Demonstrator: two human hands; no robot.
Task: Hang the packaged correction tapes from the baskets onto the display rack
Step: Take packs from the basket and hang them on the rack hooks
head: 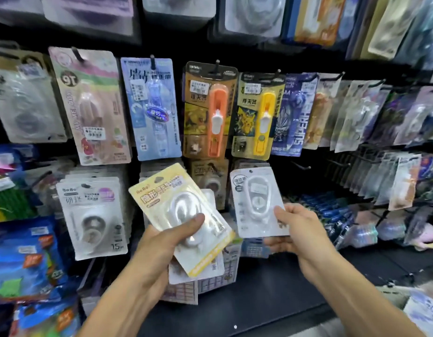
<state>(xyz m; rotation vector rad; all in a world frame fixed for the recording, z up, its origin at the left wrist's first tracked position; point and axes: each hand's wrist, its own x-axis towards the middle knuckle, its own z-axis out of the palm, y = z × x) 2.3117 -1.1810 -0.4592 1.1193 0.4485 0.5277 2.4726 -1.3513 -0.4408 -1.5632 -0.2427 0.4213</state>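
Observation:
My left hand point(171, 242) grips a small stack of packaged correction tapes, with a yellow-edged pack point(179, 215) on top, my thumb across its clear blister. My right hand point(293, 227) holds a single white correction tape pack point(256, 203) upright by its lower right corner, in front of the black display rack point(264, 57). An empty black hook point(300, 165) juts out just right of that pack's top. The pack's hang hole is at its upper edge, clear of any hook. No basket is in view.
Rows of hanging packs fill the rack: a grey BaBe tape stack point(94, 215) at lower left, orange point(208, 110) and yellow point(256, 115) packs above. Blue bags point(23, 259) hang at left. A dark shelf ledge point(271, 295) runs below my hands.

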